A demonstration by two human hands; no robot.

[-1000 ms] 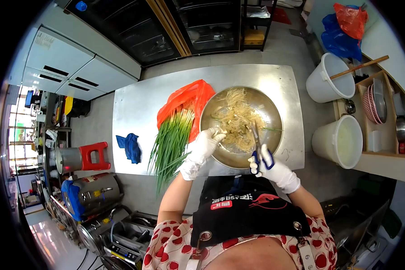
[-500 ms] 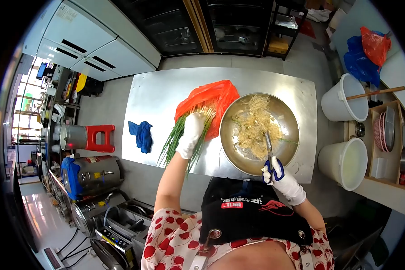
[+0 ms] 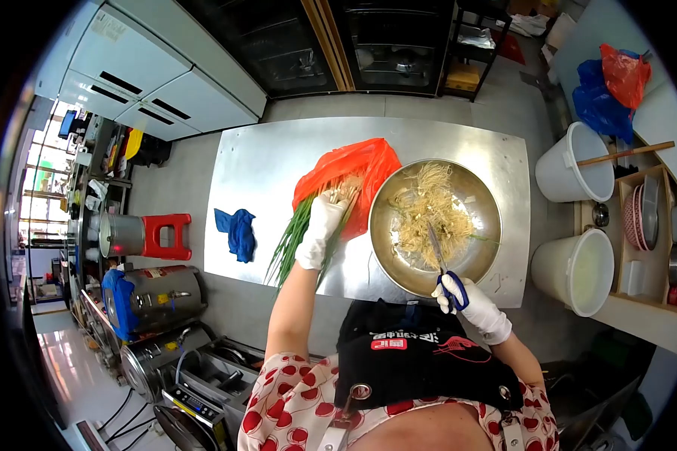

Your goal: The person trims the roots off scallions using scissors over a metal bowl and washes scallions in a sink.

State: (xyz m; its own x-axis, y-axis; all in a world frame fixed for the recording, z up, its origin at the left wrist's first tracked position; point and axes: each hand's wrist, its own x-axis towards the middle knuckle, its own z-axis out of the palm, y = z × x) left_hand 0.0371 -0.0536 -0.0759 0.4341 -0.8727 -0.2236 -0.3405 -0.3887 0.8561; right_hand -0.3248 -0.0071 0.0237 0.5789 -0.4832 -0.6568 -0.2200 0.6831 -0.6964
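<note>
My left hand (image 3: 324,225), in a white glove, is closed around green onions (image 3: 295,239) near their pale root ends. The green leaves hang down toward the table's front edge. Behind and under the bunch lies a red plastic bag (image 3: 374,158), with more onion roots at its mouth. In my gloved right hand (image 3: 466,302) are scissors (image 3: 438,248) with blue handles, their blades pointing into a large steel bowl (image 3: 491,207). Cut stringy onion roots (image 3: 429,214) lie in the bowl, and the blade tips are over them.
A crumpled blue cloth (image 3: 239,234) lies at the left of the steel table (image 3: 263,158). White buckets (image 3: 572,272) stand to the right, the far one with a wooden stick (image 3: 624,154) across it. A red stool (image 3: 174,236) is on the left.
My left hand has shifted slightly right and down at the root ends. The scissors have swung left and lower, and their blades now point more to the left over the roots.
</note>
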